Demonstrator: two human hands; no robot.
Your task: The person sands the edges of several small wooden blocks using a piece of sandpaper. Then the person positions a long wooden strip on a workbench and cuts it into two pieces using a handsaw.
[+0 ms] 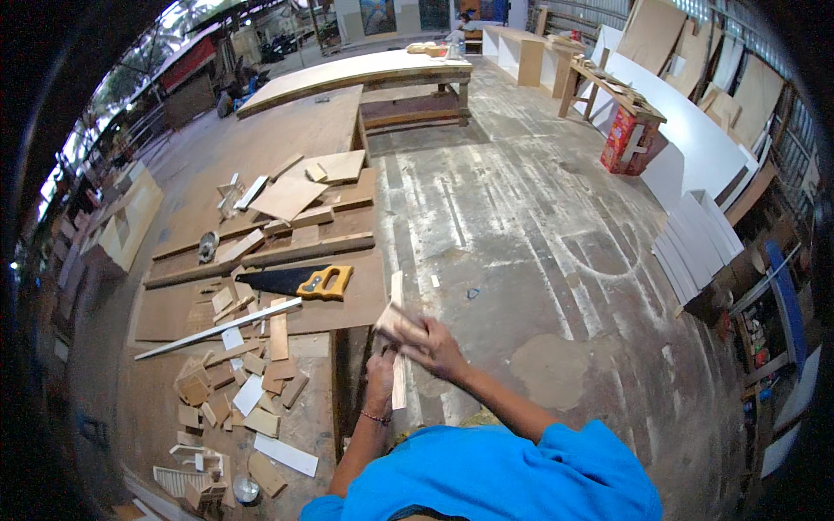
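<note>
My left hand [380, 375] grips a long, pale wooden strip [399, 391] that stands out just past the workbench edge. My right hand [433, 347], slightly blurred, holds a small wooden block [391, 319] against the strip, above my left hand. To the left on the bench lie a handsaw [321, 280] with a yellow handle and black blade, a long white strip [217, 329] and scattered wood offcuts [252, 395]. Whether the block and strip are separate pieces or joined I cannot tell.
The bench [165, 313] carries battens [308, 247], boards and a metal can [246, 489]. Beyond it stands a large table [347, 74], with a person [459, 33] farther back. Along the right are leaning panels [695, 243], a narrow wooden bench [625, 95] and the concrete floor [521, 243].
</note>
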